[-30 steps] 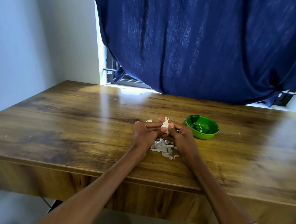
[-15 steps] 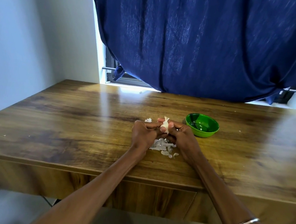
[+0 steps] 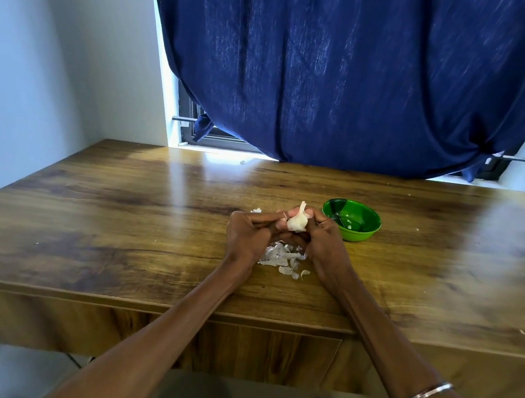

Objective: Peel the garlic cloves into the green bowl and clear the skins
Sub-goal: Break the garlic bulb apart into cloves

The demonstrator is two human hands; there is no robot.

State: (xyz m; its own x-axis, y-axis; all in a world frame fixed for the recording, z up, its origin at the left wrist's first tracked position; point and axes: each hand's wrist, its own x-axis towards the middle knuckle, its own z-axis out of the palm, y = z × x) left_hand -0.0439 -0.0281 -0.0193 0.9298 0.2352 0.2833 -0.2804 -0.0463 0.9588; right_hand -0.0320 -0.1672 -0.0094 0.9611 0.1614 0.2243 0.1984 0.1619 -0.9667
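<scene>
A white garlic bulb (image 3: 297, 222) with a papery tip pointing up sits between my two hands above the wooden table (image 3: 124, 224). My left hand (image 3: 246, 239) pinches it from the left with fingertips and thumb. My right hand (image 3: 325, 246) curls round it from the right. A heap of white skins (image 3: 282, 258) lies on the table beneath my hands. The green bowl (image 3: 353, 222) stands just right of my right hand, with a small pale piece inside.
A lone skin scrap (image 3: 256, 210) lies beyond my left hand. A dark blue curtain (image 3: 346, 78) hangs over the window behind the table. A white wall stands on the left. The table's front edge runs under my forearms.
Both hands kept hold of the garlic and barely moved. More of the bulb shows between the fingers now. The camera tilted slightly.
</scene>
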